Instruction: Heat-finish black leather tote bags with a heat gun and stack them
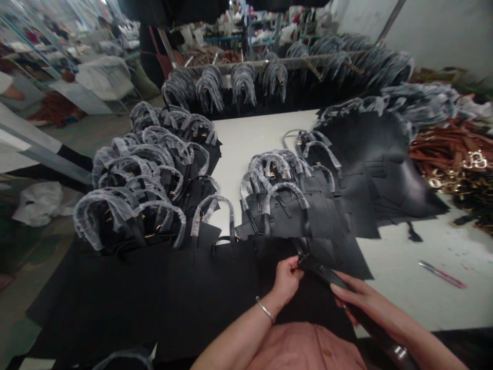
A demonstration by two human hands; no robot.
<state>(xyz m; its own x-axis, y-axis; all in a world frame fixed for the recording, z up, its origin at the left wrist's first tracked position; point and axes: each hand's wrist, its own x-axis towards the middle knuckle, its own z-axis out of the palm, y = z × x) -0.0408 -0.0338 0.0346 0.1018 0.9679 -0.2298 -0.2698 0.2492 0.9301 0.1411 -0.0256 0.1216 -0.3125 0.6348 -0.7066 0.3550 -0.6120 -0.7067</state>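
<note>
My left hand (287, 279), with a silver bangle on the wrist, pinches something small at the upper edge of a black leather panel (215, 298). What lies between its fingertips is too small to make out. My right hand (360, 298) is wrapped round a long black tool (327, 275), whose front end meets the panel beside my left fingertips. Just beyond my hands stand black bag panels with plastic-wrapped handles (287, 192). One panel close by carries a single wrapped handle (213, 205).
More wrapped handles (134, 190) crowd the left side. Black leather pieces (373, 164) are stacked at the right, near brown straps with gold buckles (454, 149). A cutter (442, 274) lies on the white table (408, 303). Handles (242, 85) hang along a rail behind.
</note>
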